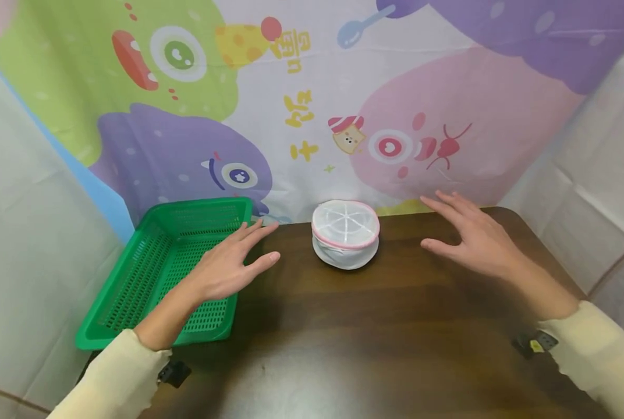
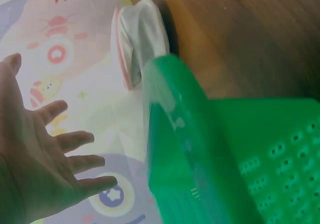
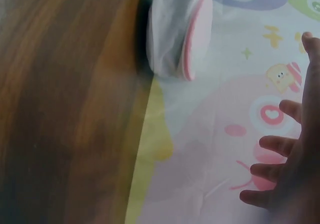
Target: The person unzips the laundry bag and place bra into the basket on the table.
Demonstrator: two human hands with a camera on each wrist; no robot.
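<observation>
A round white fabric pouch point(image 1: 346, 233) with pink piping and a pale ribbed top sits at the back of the brown table, between the two hands. My left hand point(image 1: 233, 262) hovers over the right side of a green plastic basket point(image 1: 233, 308), fingers spread and nothing in them. To the right of the pouch, my right hand point(image 1: 471, 235) is held in the air, its fingers apart and holding nothing. In the left wrist view the pouch point(image 2: 142, 41) shows side-on past the basket's rim. The right wrist view has the pouch point(image 3: 179, 31) at the top, away from the fingers.
The brown table point(image 1: 354, 331) ends at a cloth backdrop point(image 1: 322, 180) printed with cartoon monsters. Pale cloth walls point(image 1: 595, 192) stand on both sides. Perforated sides and floor show inside the basket, which takes up the table's left part.
</observation>
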